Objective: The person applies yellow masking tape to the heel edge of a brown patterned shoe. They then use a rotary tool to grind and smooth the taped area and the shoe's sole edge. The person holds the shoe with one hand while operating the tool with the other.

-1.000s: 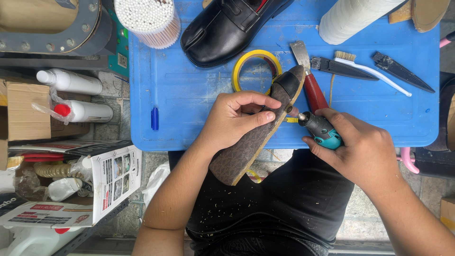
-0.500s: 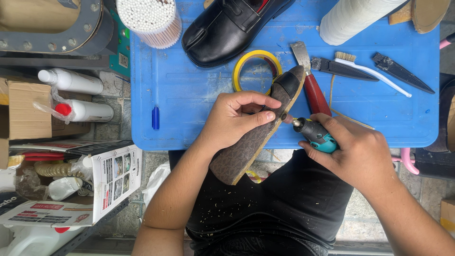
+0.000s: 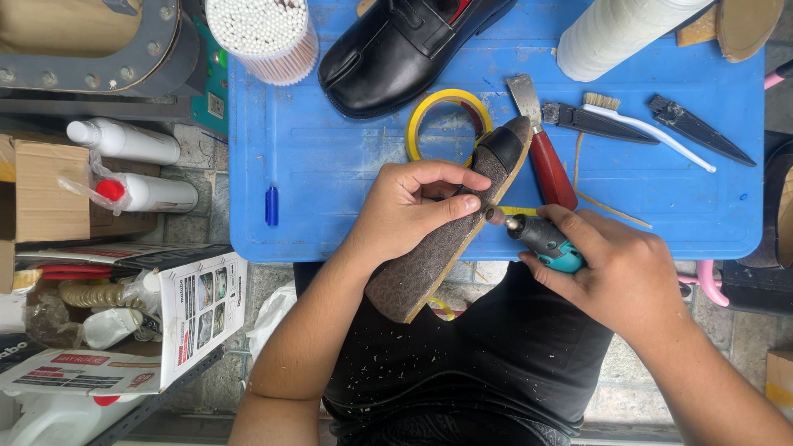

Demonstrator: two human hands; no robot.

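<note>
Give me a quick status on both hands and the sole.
Left hand gripping sole edge-up. Right hand holds small grinder, tip against sole's edge. Nothing in the way; yellow tape roll sits behind.

brown patterned insole (image 3: 438,256), teal-grey rotary tool (image 3: 545,241), blue tray (image 3: 330,157)

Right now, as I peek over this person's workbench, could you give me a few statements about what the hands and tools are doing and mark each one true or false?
1. The left hand grips a brown shoe sole. True.
2. The right hand holds a hammer. False: it holds a small rotary tool with a teal body, its tip at the sole's edge.
3. A black shoe lies on the blue tray. True.
4. The yellow tape roll sits on the person's wrist. False: it lies flat on the tray, beyond the sole.
5. A white-handled brush lies between two dark knives. True.
</note>
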